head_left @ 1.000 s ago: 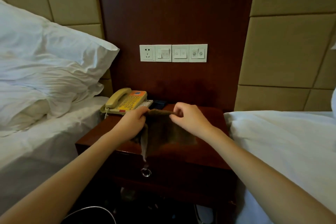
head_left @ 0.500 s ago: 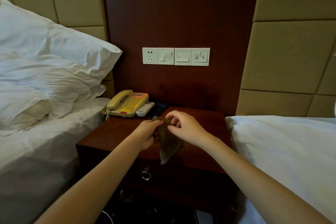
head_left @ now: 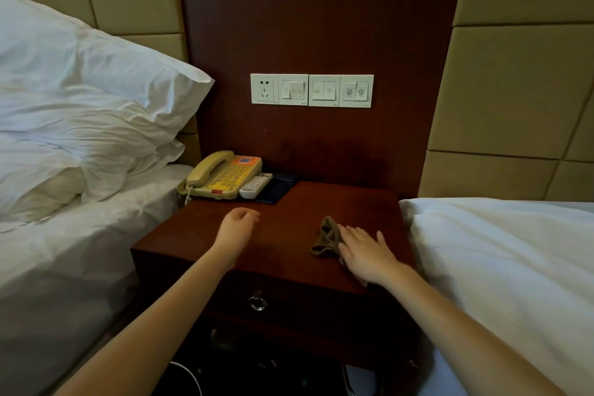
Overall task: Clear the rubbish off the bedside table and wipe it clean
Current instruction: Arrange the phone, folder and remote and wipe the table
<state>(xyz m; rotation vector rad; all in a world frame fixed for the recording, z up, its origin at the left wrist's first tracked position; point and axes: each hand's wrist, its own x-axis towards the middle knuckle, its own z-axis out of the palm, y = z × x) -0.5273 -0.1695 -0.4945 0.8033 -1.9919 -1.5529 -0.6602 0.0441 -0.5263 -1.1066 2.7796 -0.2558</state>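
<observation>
The fingers (head_left: 355, 236) of the right hand (head_left: 366, 254) lie straight and spread, pressing flat on the near edge of a small brown cloth (head_left: 325, 236). The cloth sits bunched on the right part of the tabletop (head_left: 289, 260), near the bed (head_left: 498, 251) on that side. The left hand (head_left: 238, 228) hovers over the tabletop's middle, well apart from the cloth, its fingers loosely curled and holding nothing. The cloth looks light, soft and limp, so it will probably crumple and slide easily on the polished wood. A flat palm over its middle should give a better hold for wiping than a pinch. At the back left stand a telephone (head_left: 221, 175) and a remote (head_left: 255, 185).
</observation>
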